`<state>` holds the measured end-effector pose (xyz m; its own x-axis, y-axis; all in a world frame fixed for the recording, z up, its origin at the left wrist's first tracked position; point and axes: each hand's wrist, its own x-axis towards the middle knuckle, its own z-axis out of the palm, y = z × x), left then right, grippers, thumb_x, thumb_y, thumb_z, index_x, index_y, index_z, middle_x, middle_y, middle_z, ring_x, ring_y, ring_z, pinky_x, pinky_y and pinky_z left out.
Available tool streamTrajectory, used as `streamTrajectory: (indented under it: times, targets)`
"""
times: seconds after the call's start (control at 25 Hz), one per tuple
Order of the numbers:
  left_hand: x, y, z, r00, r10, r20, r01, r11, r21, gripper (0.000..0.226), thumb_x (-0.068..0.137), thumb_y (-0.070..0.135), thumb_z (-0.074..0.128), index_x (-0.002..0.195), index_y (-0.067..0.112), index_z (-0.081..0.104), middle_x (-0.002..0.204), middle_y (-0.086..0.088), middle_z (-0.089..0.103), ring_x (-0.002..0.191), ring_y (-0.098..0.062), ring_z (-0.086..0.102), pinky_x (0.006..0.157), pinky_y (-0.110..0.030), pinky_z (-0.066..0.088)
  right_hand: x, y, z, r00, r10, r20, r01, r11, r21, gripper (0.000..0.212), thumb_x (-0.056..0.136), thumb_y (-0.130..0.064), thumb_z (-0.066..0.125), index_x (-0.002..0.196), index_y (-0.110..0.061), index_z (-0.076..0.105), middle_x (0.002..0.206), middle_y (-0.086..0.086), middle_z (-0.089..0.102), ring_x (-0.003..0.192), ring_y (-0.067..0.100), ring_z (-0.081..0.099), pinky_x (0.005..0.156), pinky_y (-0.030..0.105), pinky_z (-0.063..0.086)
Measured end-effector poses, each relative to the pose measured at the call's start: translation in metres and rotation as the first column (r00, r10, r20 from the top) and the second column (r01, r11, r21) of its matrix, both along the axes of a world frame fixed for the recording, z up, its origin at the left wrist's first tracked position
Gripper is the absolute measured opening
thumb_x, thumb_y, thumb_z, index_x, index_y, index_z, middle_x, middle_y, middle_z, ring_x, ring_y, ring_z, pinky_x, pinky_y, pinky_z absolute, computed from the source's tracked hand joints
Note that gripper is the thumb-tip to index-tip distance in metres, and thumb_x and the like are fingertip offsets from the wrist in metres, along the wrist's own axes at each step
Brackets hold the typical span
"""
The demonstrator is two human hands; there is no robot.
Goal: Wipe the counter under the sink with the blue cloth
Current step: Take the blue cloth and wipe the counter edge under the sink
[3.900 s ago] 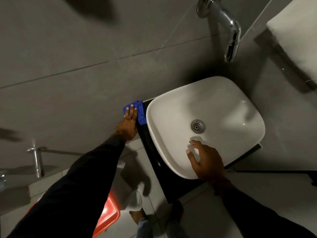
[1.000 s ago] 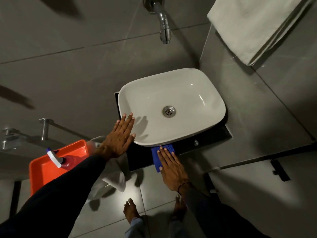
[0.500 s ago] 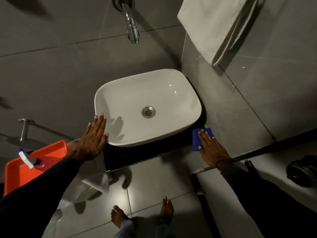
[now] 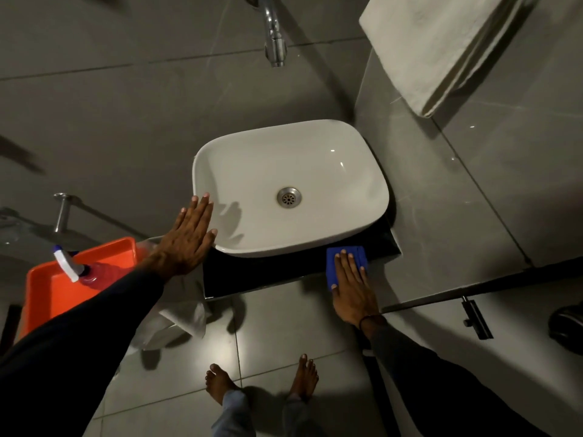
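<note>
Nearest the camera, two bare feet (image 4: 262,383) stand on the grey floor tiles (image 4: 274,326). Up from them, the right hand (image 4: 353,283) lies flat, fingers straight and close together, pressing the blue cloth (image 4: 347,261) onto the black counter (image 4: 268,272) near its right front corner, just below the sink's rim. The left hand (image 4: 189,241) is open, fingers extended and together, resting against the left rim of the white sink (image 4: 290,187), which sits on the counter. Left of that arm an orange tray (image 4: 53,288) holds a spray bottle (image 4: 85,271); no label on it can be read. A white rag (image 4: 186,313) hangs below the counter's left end. Farther off, a chrome tap (image 4: 274,36) juts from the grey wall, and a white towel (image 4: 435,42) hangs at the upper right. No writing is legible anywhere.
</note>
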<state>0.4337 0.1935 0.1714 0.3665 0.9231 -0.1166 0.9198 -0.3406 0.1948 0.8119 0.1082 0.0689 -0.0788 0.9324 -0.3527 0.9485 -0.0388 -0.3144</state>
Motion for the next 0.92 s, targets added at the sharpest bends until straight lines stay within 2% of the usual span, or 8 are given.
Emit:
streamTrajectory:
  times: [0.16,0.32,0.44,0.56,0.68,0.8,0.84,0.92]
  targets:
    - [-0.002,-0.001,-0.003,1.0,0.003,0.006,-0.003,1.0,0.02,0.095,0.097,0.057,-0.012,0.155,-0.011,0.021,0.166,-0.029,0.014,0.155,-0.048,0.013,0.127,-0.058,0.02,-0.085,-0.02,-0.002,0.989,0.146,-0.04,-0.145,0.989,0.028,0.075,0.101,-0.026,0.039,0.159,-0.015,-0.007,0.169,0.002,-0.012,0.157,0.021,-0.012,0.128,0.042,-0.006]
    - [-0.01,0.005,-0.018,0.999,0.047,0.005,-0.047,0.999,0.018,0.08,0.101,0.053,0.001,0.16,0.001,0.013,0.171,-0.018,0.005,0.159,-0.037,0.004,0.129,-0.054,0.013,-0.17,-0.037,-0.002,0.944,0.314,-0.097,-0.312,0.949,0.043,0.081,0.097,-0.022,0.047,0.16,-0.014,-0.004,0.169,0.004,-0.01,0.157,0.022,-0.011,0.126,0.04,-0.009]
    - [-0.012,-0.006,-0.031,0.96,0.198,0.197,-0.189,0.98,-0.065,0.066,0.108,0.04,0.025,0.163,0.01,0.004,0.173,-0.009,-0.004,0.16,-0.027,-0.004,0.13,-0.048,0.004,-0.194,-0.037,0.0,0.931,0.351,-0.101,-0.348,0.937,0.041,0.077,0.098,-0.022,0.045,0.16,-0.013,-0.001,0.17,0.005,-0.007,0.157,0.022,-0.009,0.127,0.039,-0.007]
    - [-0.006,-0.061,-0.052,0.713,0.522,0.469,-0.492,0.848,-0.196,0.06,0.108,0.03,0.038,0.159,0.003,0.021,0.17,-0.016,0.018,0.158,-0.029,0.016,0.13,-0.043,0.016,-0.189,-0.033,0.003,0.926,0.353,-0.133,-0.349,0.936,0.054,0.066,0.103,-0.025,0.037,0.161,-0.016,0.007,0.17,0.002,0.003,0.158,0.019,0.0,0.129,0.038,0.002]
    - [0.014,-0.123,-0.084,0.42,0.746,0.516,-0.68,0.636,-0.366,0.03,0.103,0.02,0.051,0.125,-0.001,0.053,0.122,-0.025,0.057,0.117,-0.042,0.056,0.104,-0.056,0.047,-0.185,-0.024,0.01,0.93,0.267,-0.252,-0.242,0.962,0.124,0.054,0.103,-0.022,0.04,0.156,-0.015,0.03,0.164,0.004,0.031,0.154,0.019,0.025,0.125,0.033,0.02]
    - [0.047,-0.148,-0.094,0.006,0.915,0.404,-0.525,0.346,-0.777,0.018,0.092,0.016,0.069,0.101,0.01,0.055,0.099,-0.013,0.063,0.096,-0.036,0.063,0.081,-0.044,0.057,-0.183,-0.016,0.014,0.932,0.169,-0.321,-0.148,0.985,0.088,0.05,0.1,-0.012,0.05,0.149,-0.014,0.043,0.153,0.006,0.048,0.141,0.02,0.046,0.117,0.029,0.036]
    - [0.056,-0.148,-0.097,-0.089,0.931,0.353,-0.41,0.289,-0.865,0.023,0.089,0.018,0.073,0.101,0.01,0.056,0.099,-0.012,0.064,0.096,-0.033,0.063,0.078,-0.038,0.054,-0.182,-0.013,0.015,0.931,0.141,-0.336,-0.131,0.99,0.054,0.051,0.098,-0.008,0.052,0.148,-0.014,0.045,0.151,0.007,0.05,0.138,0.021,0.049,0.114,0.028,0.04]
    - [0.07,-0.145,-0.102,-0.183,0.929,0.321,-0.282,0.264,-0.923,0.033,0.088,0.021,0.075,0.111,0.002,0.06,0.107,-0.018,0.069,0.099,-0.029,0.064,0.081,-0.036,0.051,-0.181,-0.011,0.016,0.925,0.088,-0.371,-0.095,0.995,-0.002,0.051,0.098,-0.006,0.052,0.147,-0.016,0.046,0.147,0.007,0.053,0.131,0.022,0.055,0.108,0.029,0.046]
